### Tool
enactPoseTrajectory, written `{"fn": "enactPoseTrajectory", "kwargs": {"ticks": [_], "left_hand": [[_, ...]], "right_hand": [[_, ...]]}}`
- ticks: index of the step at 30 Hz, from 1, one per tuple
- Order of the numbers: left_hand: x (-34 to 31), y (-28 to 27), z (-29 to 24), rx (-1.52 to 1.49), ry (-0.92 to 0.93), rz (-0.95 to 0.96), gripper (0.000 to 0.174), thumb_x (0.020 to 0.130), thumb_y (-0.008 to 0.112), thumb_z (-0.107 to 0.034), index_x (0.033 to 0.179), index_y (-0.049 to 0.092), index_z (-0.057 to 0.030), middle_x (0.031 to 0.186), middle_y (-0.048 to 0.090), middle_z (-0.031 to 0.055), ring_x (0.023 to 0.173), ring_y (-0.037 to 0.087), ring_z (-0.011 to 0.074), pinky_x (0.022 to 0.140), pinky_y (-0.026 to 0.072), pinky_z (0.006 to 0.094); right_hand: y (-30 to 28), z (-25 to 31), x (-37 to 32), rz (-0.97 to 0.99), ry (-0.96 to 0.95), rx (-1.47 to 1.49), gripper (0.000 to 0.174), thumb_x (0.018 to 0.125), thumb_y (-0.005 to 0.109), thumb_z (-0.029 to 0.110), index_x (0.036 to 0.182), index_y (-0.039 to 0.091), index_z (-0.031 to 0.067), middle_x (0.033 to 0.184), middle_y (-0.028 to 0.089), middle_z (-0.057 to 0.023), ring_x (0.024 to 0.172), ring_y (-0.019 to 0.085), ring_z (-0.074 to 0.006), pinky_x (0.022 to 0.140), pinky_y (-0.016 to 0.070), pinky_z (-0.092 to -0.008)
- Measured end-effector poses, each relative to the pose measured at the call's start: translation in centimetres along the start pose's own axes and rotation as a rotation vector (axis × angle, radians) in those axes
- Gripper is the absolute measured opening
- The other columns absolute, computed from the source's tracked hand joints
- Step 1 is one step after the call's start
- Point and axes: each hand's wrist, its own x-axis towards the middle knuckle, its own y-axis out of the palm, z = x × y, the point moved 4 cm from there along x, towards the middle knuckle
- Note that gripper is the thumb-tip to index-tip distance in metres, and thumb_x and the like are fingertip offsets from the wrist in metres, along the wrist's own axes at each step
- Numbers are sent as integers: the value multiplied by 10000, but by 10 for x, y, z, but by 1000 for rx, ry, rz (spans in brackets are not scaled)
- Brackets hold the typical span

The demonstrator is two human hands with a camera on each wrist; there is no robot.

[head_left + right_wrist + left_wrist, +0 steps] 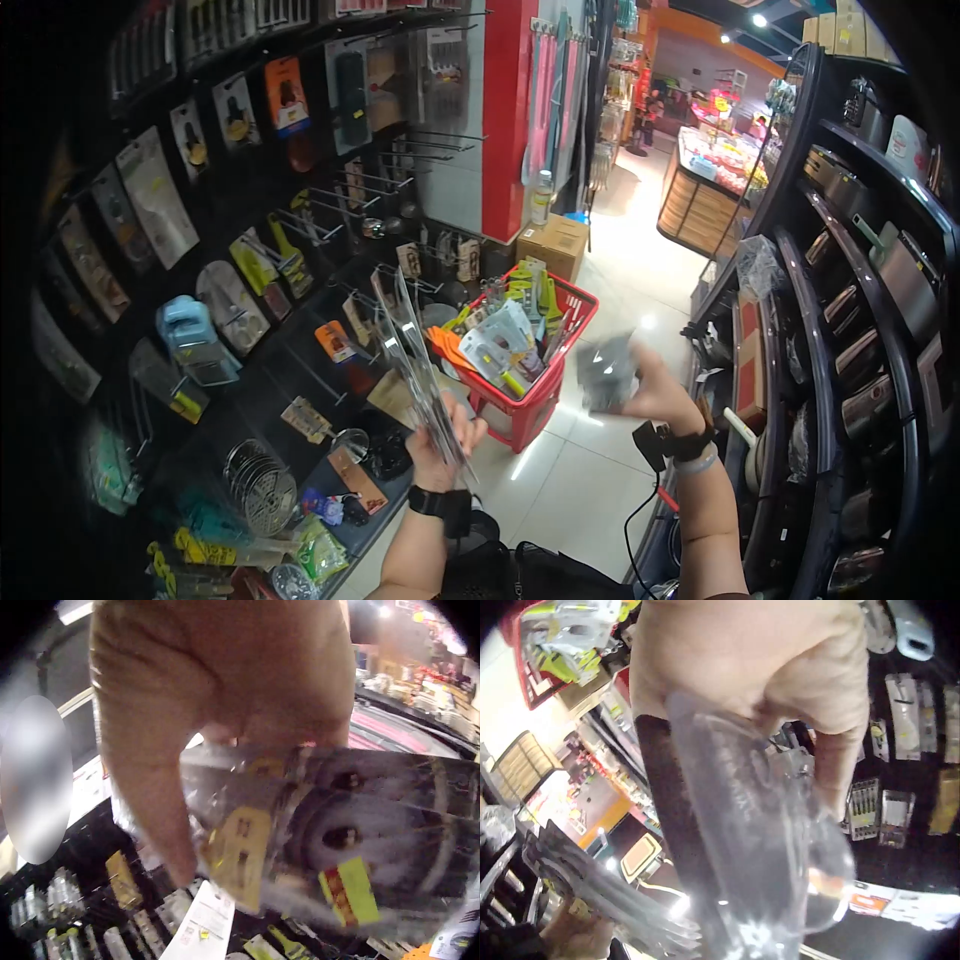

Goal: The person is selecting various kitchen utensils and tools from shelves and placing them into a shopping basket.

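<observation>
My left hand (445, 440) grips a bundle of long, flat, clear plastic packages (408, 355), held nearly upright in front of the wall display. Close up in the left wrist view, clear plastic (731, 795) with faint raised lettering lies under the fingers of that hand. Off to the right, my right hand (657, 385) holds a stack of plastic-wrapped packs (606, 373), thumb on one side. In the right wrist view these packs (375, 817) carry a yellow label and a yellow-green sticker; what is inside is blurred. Between the hands stands a red shopping basket (527, 415) heaped with packaged goods.
Black display panels with hooks and hanging kitchen tools, such as a blue packaged item (190, 335), line the left. Dark shelves (815, 290) of metal goods run along the right. A cardboard box (553, 245) sits behind the basket. The tiled floor (590, 445) stretches between.
</observation>
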Motion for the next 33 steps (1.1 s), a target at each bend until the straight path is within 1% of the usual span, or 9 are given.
{"fn": "enactPoseTrajectory", "kwargs": {"ticks": [2, 7, 10, 11, 17, 26, 28, 30, 33], "left_hand": [[19, -28, -11, 47, 2, -143, 492, 749, 712, -409, 1003, 485, -55, 706, 532, 62, 588, 541, 194, 622, 348, 293], [47, -87, -42, 62, -1, -268, 559, 727, 757, -264, 1162, 502, -23, 986, 605, 117, 821, 605, 294, 859, 449, 476], [56, -93, -61, 207, 82, -352, 565, 721, 764, -224, 1175, 490, -27, 1018, 595, 110, 859, 608, 293, 839, 474, 461], [57, -101, -65, 137, 17, -313, 603, 698, 775, -128, 1210, 471, -32, 1098, 583, 77, 1035, 564, 239, 923, 444, 400], [68, -119, -84, 237, 84, -436, 604, 671, 782, -84, 1193, 485, -20, 1106, 591, 72, 1034, 571, 218, 931, 434, 359], [91, -132, -72, 397, 126, -542, 585, 635, 753, 9, 1165, 506, -6, 1035, 606, 54, 988, 582, 185, 879, 441, 310], [97, -139, -63, 435, 132, -501, 628, 638, 743, 12, 1203, 476, -52, 1093, 590, 58, 1026, 571, 216, 929, 432, 364], [101, -147, -51, 427, 97, -541, 595, 620, 719, 51, 1166, 506, -47, 1068, 600, 55, 1014, 576, 206, 914, 439, 333], [107, -157, -30, 455, -20, -618, 513, 642, 663, 124, 1118, 513, 6, 1025, 607, 84, 942, 608, 191, 835, 487, 302]], "right_hand": [[-9, -15, 25, -274, 257, 229, 529, 617, 742, -57, 1093, 525, 20, 1026, 616, -69, 981, 584, -176, 861, 464, -334], [-7, -123, 79, -460, 235, 450, 589, 615, 703, -115, 1128, 455, 33, 1026, 591, -67, 946, 587, -178, 842, 474, -330], [5, -172, 102, -481, 227, 440, 619, 630, 691, -128, 1157, 421, 52, 1052, 575, -71, 953, 585, -185, 840, 481, -336], [11, -186, 108, -523, 274, 477, 616, 633, 688, -131, 1155, 419, 55, 1044, 574, -67, 955, 583, -187, 833, 484, -340], [30, -263, 144, -644, 398, 556, 573, 659, 676, -116, 1132, 411, 67, 1022, 550, -68, 948, 567, -221, 815, 479, -370], [41, -383, 183, -458, 418, 508, 657, 497, 626, -161, 1090, 457, 63, 968, 570, -82, 879, 573, -217, 736, 489, -348], [48, -402, 183, -297, 648, 371, 664, 517, 614, -157, 1129, 455, 48, 947, 577, -68, 869, 577, -216, 739, 492, -341], [49, -414, 184, -248, 724, 317, 659, 514, 603, -169, 1124, 468, 42, 939, 575, -63, 842, 571, -208, 725, 486, -334], [57, -509, 177, -121, 669, 90, 604, 515, 616, -143, 1076, 509, 55, 852, 598, -51, 706, 561, -174, 646, 471, -299]]}}
